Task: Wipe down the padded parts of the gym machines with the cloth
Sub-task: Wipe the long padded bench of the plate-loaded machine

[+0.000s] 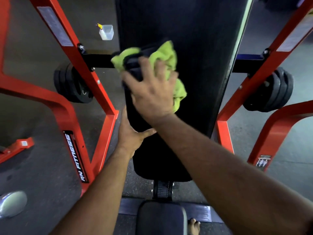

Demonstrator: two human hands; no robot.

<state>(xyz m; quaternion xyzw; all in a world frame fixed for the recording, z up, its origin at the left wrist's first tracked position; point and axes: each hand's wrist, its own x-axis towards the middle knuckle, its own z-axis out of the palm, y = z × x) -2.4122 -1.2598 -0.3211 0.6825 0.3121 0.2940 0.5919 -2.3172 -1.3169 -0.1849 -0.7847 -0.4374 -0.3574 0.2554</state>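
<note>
Wiping the black back pad (145, 119) now: my right hand (152, 94) presses the green cloth (166, 60) onto its top end, fingers spread flat over the cloth. Left hand (130, 136) grips the pad's left edge, thumb across the front. Motion blur, so cloth contact area is probably partial. Next: drag downward with even pressure, then do the seat pad (160, 217).
</note>
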